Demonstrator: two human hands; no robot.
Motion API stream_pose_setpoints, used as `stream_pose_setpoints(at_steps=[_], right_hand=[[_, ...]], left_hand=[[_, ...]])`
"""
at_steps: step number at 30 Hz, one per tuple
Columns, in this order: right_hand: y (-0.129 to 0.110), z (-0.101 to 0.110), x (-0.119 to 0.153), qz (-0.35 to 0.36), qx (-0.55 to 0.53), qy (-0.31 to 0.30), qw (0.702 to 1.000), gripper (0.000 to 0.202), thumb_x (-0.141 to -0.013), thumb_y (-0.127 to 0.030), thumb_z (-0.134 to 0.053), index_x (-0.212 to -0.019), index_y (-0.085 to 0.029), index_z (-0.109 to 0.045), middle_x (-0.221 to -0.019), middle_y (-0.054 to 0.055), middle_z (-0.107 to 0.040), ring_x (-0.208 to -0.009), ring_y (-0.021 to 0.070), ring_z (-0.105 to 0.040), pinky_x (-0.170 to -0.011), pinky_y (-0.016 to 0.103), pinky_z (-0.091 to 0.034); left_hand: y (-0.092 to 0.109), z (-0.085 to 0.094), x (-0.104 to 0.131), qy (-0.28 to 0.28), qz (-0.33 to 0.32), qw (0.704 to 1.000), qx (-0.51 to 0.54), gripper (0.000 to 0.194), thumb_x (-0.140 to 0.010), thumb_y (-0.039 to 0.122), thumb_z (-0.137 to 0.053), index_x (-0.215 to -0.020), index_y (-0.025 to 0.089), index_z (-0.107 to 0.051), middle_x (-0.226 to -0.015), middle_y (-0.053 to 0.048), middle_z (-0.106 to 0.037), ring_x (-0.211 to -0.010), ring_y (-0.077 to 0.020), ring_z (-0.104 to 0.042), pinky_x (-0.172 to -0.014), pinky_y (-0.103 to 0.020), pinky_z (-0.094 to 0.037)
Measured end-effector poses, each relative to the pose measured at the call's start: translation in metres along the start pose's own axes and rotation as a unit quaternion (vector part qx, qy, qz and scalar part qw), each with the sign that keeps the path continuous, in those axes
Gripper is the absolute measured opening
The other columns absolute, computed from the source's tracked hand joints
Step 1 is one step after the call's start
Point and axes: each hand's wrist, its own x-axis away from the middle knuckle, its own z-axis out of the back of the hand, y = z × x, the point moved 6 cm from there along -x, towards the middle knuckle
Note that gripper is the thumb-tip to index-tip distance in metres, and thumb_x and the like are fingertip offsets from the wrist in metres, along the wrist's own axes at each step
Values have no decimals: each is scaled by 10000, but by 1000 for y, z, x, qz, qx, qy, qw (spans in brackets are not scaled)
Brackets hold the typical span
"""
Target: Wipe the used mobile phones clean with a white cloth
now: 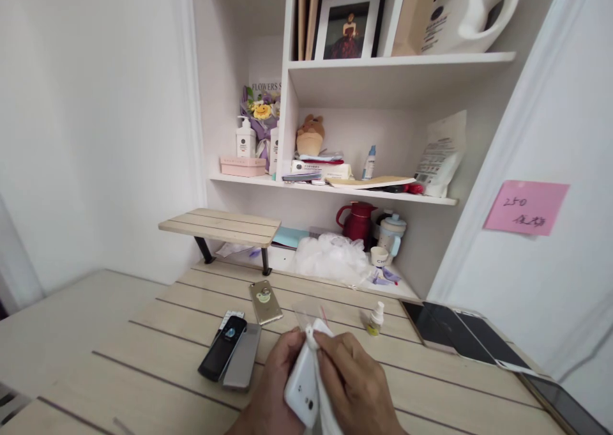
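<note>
A white phone (301, 389) lies tilted in my left hand (274, 384), back side up, with its camera end toward me. My left fingers are wrapped around its left edge. My right hand (355, 379) pinches a white cloth (327, 411) and presses it to the phone's far end; the cloth hangs down along the right edge. Just beyond the phone lies a clear plastic bag (306, 308), partly hidden by it. To the right stands a small spray bottle (376, 320) with a white cap and yellowish liquid.
Left of my hands lie a black phone (223, 348), a grey phone (242, 357) and a gold phone (265, 301). Several dark-screened devices (460, 329) line the right table edge. A small raised wooden stand (220, 225) and white shelves (373, 77) rise behind.
</note>
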Motion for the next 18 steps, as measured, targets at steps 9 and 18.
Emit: stream_pose_setpoints(at_steps=[9,18], right_hand=[[8,10,-5,-35,14,30,999,291,-973,-157,-444,-1221,-161,-597,-841,71,-633,-738,195,-669,-683,314,-580],[-15,-9,3,54,46,-73,995,321,-961,-167,-472,-1254,-203,-597,-796,51,-623,-643,172,-651,-569,261,-531]], left_hand=[[-17,-5,-4,-40,49,997,53,234,-804,364,-657,-831,137,-704,-744,-64,-709,-836,-255,-672,-843,-340,-455],[-19,7,-6,35,103,993,56,384,-845,483,-591,-764,118,-677,-699,-85,-712,-723,-243,-673,-761,-330,-466]])
